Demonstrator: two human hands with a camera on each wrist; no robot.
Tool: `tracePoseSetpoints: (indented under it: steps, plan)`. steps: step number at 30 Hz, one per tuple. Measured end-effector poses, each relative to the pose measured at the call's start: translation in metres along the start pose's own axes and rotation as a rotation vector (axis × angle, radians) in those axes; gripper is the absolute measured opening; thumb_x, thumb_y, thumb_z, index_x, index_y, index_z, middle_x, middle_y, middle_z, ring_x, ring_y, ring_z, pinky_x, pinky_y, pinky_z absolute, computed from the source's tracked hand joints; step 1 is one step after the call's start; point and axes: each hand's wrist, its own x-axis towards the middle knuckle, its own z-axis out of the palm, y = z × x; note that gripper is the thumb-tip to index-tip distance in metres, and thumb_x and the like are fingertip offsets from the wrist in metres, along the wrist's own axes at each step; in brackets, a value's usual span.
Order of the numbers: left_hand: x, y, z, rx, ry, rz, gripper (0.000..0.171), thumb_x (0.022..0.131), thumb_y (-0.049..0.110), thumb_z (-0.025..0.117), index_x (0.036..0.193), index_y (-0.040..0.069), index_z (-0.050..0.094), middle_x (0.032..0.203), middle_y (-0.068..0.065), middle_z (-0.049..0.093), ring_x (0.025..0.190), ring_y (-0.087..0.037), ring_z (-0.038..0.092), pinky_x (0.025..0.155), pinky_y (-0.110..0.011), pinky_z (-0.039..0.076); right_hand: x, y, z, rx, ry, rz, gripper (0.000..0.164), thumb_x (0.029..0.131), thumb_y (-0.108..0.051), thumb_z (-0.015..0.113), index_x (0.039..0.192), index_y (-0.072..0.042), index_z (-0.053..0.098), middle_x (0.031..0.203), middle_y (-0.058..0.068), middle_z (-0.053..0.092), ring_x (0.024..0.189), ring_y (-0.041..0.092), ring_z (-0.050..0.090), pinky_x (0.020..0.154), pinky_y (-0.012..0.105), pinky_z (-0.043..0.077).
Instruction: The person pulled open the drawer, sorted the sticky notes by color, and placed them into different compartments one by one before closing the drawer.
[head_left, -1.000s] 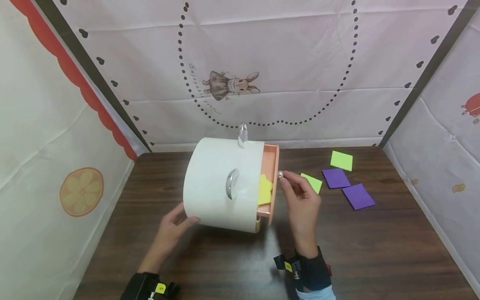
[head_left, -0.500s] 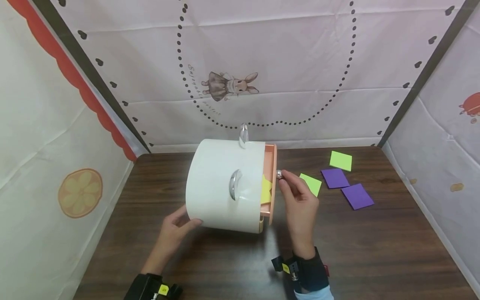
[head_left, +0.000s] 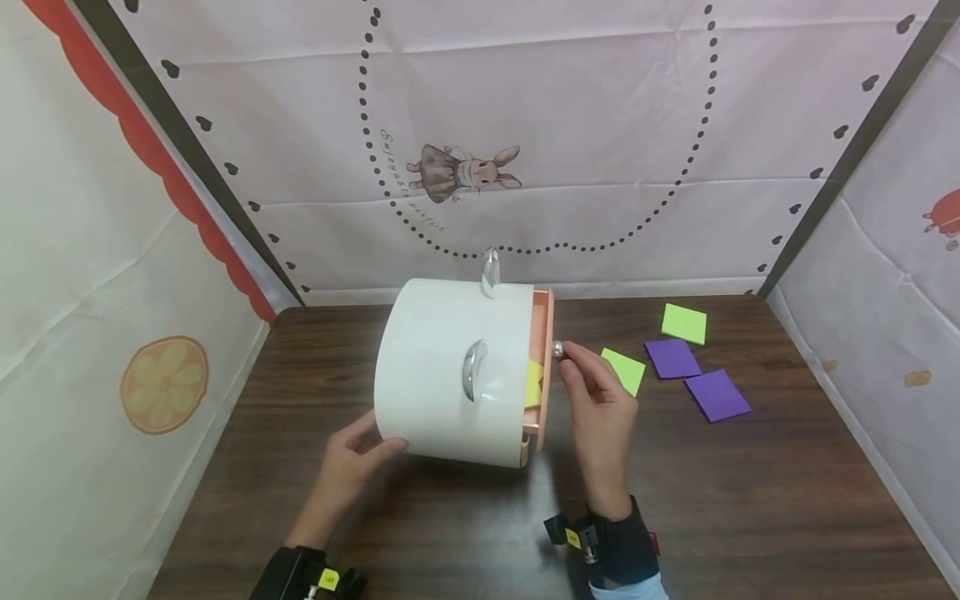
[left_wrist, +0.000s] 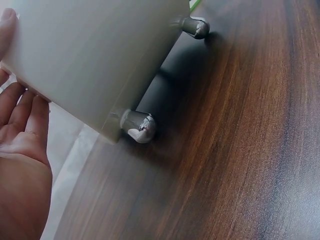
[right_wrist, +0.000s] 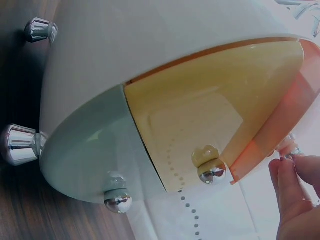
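Note:
A white round-topped drawer box (head_left: 442, 375) stands on the table, its drawer fronts facing right. Its orange-pink drawer (head_left: 542, 312) is partly out, with a yellow paper piece (head_left: 533, 385) inside. Thumb and fingers of my right hand (head_left: 606, 421) pinch that drawer's silver knob (head_left: 557, 349). At the box's back end my left hand (head_left: 347, 458) holds the lower edge, thumb on the near side and fingers behind. Below the pulled drawer, the right wrist view shows a yellow drawer (right_wrist: 200, 115) and a grey-green drawer (right_wrist: 92, 150), both flush with the box.
Two green paper squares (head_left: 684, 322) and two purple squares (head_left: 717, 394) lie right of the box; one green square (head_left: 625, 371) is close behind my right hand. Silver feet (left_wrist: 140, 126) lift the box off the wooden table (head_left: 750, 500). Printed cloth walls (head_left: 600, 125) surround it.
The drawer box has shifted slightly right, and the orange-pink drawer sticks out less than before. Less of the yellow paper shows. Both hands have kept their holds; the left moved right a little.

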Motion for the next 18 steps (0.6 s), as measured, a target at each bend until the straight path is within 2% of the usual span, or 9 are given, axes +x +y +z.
tracePoseSetpoints:
  steps: [6,12,18]
  plan:
    - [-0.0001,0.0005,-0.0001,-0.012,-0.007,0.003,0.055,0.082,0.035,0.076,0.132,0.029,0.056,0.136,0.007,0.054,0.128,-0.013,0.045,0.103,-0.049,0.039,-0.0002,-0.001,0.0009,-0.006,-0.006,0.003,0.025,0.09,-0.006,0.067,0.115,-0.002,0.069,0.11,0.008,0.067,0.1,0.02,0.064,0.086,0.029,0.053]
    - [0.0001,-0.0003,-0.0008,-0.015,-0.012,0.004,0.055,0.082,0.035,0.076,0.133,0.028,0.056,0.136,0.007,0.054,0.129,-0.012,0.045,0.104,-0.05,0.038,-0.0009,-0.0005,0.0009,0.003,-0.025,-0.003,0.026,0.09,-0.005,0.067,0.116,-0.002,0.069,0.112,0.009,0.066,0.102,0.021,0.063,0.087,0.03,0.052]
    - [0.0006,0.0006,0.0006,-0.018,-0.033,0.006,0.053,0.082,0.034,0.077,0.131,0.028,0.058,0.133,0.007,0.057,0.127,-0.013,0.047,0.102,-0.049,0.039,-0.0016,0.002,0.002,0.047,0.017,0.014,0.025,0.087,-0.006,0.071,0.112,-0.002,0.071,0.109,0.008,0.068,0.1,0.022,0.064,0.086,0.031,0.053]
